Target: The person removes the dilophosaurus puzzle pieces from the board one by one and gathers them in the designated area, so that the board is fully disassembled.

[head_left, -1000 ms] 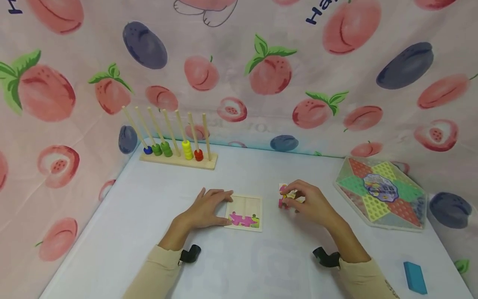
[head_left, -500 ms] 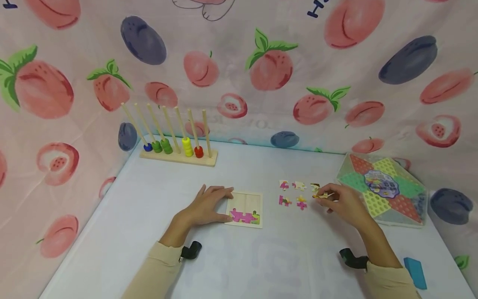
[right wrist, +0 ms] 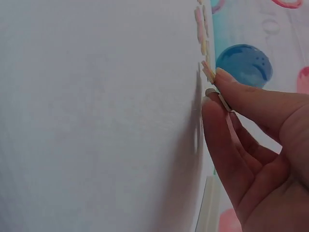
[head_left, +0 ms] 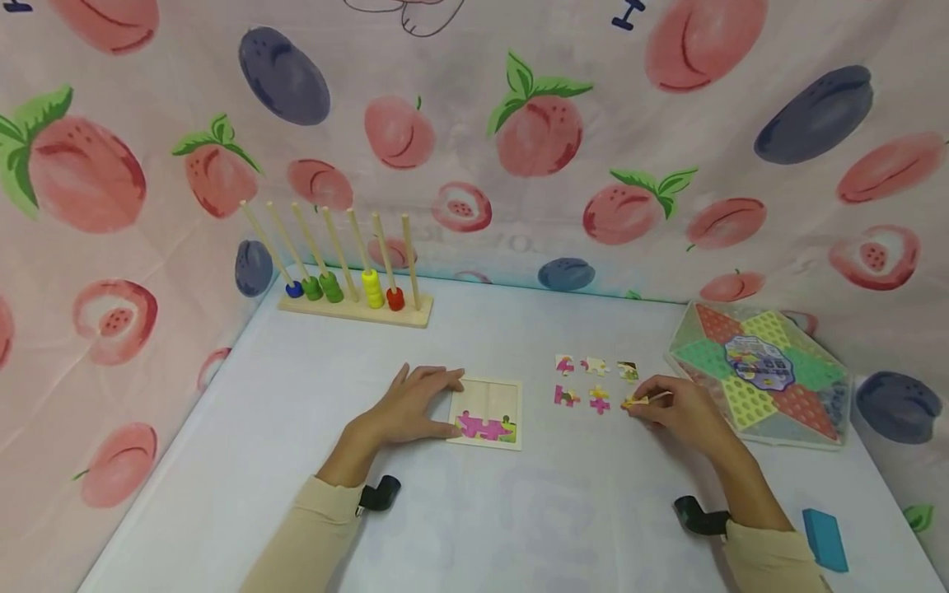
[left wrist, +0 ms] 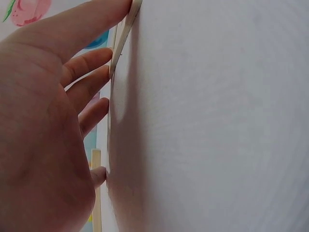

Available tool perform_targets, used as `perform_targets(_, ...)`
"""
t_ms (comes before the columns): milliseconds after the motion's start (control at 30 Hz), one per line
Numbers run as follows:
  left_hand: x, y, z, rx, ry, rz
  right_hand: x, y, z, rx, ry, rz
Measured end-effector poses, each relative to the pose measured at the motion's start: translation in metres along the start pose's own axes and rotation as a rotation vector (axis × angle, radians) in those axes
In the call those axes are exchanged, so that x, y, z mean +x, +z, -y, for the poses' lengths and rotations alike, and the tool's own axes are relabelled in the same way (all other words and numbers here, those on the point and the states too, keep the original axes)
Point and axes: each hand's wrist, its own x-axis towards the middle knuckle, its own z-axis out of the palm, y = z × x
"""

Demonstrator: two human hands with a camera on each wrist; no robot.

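A square wooden puzzle tray [head_left: 485, 400] lies on the table, pink and green pieces [head_left: 485, 427] along its near side. My left hand [head_left: 404, 408] rests at the tray's left edge, fingertips at the far corner and thumb near the front corner; the left wrist view shows the fingers [left wrist: 89, 94] fairly straight. To the right, my right hand [head_left: 678, 410] pinches a thin puzzle piece [right wrist: 224, 102] between thumb and fingers. A yellow puzzle piece [head_left: 636, 402] shows at its fingertips; whether it touches the table I cannot tell. Several loose puzzle pieces [head_left: 599, 400] lie in two rows beside it.
A wooden bead counter [head_left: 356, 310] with upright pegs stands at the back left. At the right lies a hexagonal star-patterned game box [head_left: 759, 375], close beyond my right hand. A blue block [head_left: 825, 539] sits near the right front. Fruit-print cloth [head_left: 460, 123] hangs behind the table.
My right hand has moved right from the left end of the loose pieces, uncovering them, then slightly toward me, with a piece in its fingers. The left hand has stayed on the tray.
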Motion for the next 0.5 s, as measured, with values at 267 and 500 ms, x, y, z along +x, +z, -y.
perform_targets(267, 0.0010, -0.0011, -0.0005, -0.001, 0.005, 0.004, 0.0030, 0.0047, -0.0060, -0.143, -0.006, -0.073)
perform_targets(500, 0.0010, -0.0010, 0.0002, -0.001, 0.003, 0.010, 0.0054, 0.0041, -0.0012, -0.163, 0.061, -0.042)
